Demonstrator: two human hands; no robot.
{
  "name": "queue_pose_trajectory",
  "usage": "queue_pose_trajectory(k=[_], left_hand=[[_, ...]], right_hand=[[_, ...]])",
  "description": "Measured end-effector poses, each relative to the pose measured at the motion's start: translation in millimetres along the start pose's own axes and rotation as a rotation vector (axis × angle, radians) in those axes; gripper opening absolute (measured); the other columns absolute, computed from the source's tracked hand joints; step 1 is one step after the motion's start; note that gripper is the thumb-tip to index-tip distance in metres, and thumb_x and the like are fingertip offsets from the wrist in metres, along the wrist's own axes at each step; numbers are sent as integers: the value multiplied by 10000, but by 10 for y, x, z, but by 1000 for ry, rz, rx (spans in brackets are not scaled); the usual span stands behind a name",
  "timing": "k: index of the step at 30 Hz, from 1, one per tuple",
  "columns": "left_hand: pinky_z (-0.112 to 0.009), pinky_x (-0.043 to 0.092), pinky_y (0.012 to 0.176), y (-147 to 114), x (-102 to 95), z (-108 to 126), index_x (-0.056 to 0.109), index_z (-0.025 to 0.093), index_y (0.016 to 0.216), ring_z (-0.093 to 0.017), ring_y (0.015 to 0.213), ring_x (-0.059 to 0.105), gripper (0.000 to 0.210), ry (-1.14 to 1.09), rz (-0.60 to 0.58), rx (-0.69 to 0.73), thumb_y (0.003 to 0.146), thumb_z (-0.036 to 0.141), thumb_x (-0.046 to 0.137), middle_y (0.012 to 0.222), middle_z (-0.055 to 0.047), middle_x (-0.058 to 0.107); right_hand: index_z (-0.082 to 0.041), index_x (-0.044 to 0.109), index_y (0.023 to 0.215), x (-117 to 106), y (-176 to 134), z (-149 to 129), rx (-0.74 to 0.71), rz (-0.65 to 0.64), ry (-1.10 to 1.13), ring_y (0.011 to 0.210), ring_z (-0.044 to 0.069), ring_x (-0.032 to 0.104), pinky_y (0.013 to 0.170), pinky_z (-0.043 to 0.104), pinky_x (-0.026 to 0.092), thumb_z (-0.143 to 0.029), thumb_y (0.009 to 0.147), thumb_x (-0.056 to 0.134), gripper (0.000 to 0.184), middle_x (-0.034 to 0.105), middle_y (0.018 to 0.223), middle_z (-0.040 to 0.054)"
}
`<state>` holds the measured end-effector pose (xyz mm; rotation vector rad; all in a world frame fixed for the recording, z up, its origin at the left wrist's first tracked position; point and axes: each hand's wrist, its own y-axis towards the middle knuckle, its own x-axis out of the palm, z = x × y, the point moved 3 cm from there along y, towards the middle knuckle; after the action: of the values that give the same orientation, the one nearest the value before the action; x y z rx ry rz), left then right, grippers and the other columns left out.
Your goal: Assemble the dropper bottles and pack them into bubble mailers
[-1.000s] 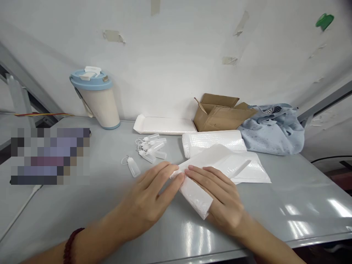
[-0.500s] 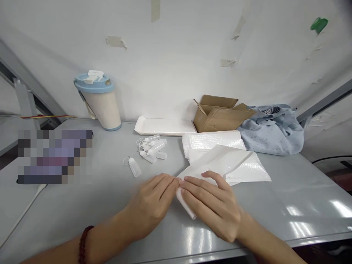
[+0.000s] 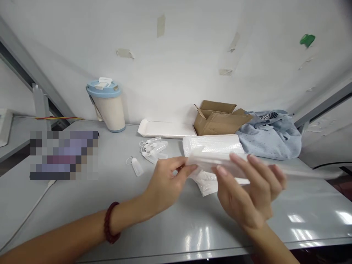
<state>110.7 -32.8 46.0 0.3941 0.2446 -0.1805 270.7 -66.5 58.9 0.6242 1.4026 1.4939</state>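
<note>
A translucent white plastic sheet, folded or rolled long and narrow, is held up above the table; motion blurs its right end. My left hand pinches its left end between thumb and fingers. Farther along, my right hand grips it, thumb on the near side and fingers over the top. Behind and below lie white bubble mailers, partly covered by the hands and the sheet. Left of them is a pile of small clear plastic bottles with loops, and a single bottle lies apart.
A flat stack of white mailers rests against the wall, beside an open cardboard box and a light blue cloth bundle. At the left stand a cream tumbler and a pixelated flat object with a white cable.
Both hands have lifted the white sheet off the table and hold it roughly level. My right hand has moved right and up. The camera view has shifted slightly.
</note>
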Motion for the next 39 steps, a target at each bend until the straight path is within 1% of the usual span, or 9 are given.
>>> queue_pose_trajectory(k=[3,9,11,17,20,23,27,32,39], left_hand=[[-240,438,523,226,212,-21,571,170,614,-134,577,583,302,-165,-125,-261,890,290,542,566,20,561],[-236,459,504,448,481,-360,504,169,680,-167,628,671,287,-300,-296,-558,906,345,487,619,-43,623],[-239,469,498,426,500,-445,494,168,716,-160,603,669,284,-279,-333,-614,913,372,470,659,-75,663],[-273,476,461,421,383,-411,528,160,678,-165,486,647,424,22,-415,-597,929,464,373,682,-113,720],[-311,481,526,589,85,-363,584,156,689,-205,543,664,363,357,-336,-470,919,387,425,673,-86,714],[-381,481,763,849,-336,-373,631,153,811,-280,910,657,232,726,-179,-305,914,305,488,892,-107,707],[-440,485,884,1158,-690,-546,633,141,1003,-226,1014,608,218,1013,-257,-195,904,331,589,1082,-71,648],[-397,541,807,1298,-756,-742,606,157,1107,-199,931,637,246,1161,-417,-129,925,318,570,1106,-73,638],[-402,545,813,1327,-703,-839,589,167,1150,-206,956,633,270,1220,-495,-32,925,315,570,1150,-80,622]], right_hand=[[-208,642,946,111,46,205,11,13,-39,1085,285,603,987,477,327,-68,831,637,181,682,1098,88],[-168,643,907,492,-138,623,181,-670,-60,842,282,615,728,402,398,-205,935,502,149,692,876,107],[-168,646,869,550,-217,672,192,-759,-49,807,269,601,675,371,398,-216,932,507,159,682,838,100],[-159,647,901,570,-246,670,219,-774,-10,825,274,578,654,362,410,-226,912,546,122,670,869,99],[-153,647,904,554,-226,660,237,-752,12,830,274,579,658,364,421,-225,912,550,121,664,866,102],[-160,639,901,545,-216,634,243,-727,33,846,270,577,673,364,430,-224,921,532,126,661,881,102],[-162,629,888,552,-214,573,237,-710,62,833,263,573,676,362,431,-216,917,535,113,658,862,95],[-175,620,858,560,-216,523,232,-700,89,820,248,581,666,353,422,-206,924,522,122,656,839,84],[-176,617,832,527,-193,483,238,-630,138,793,223,598,670,337,422,-205,924,527,132,670,818,66]])
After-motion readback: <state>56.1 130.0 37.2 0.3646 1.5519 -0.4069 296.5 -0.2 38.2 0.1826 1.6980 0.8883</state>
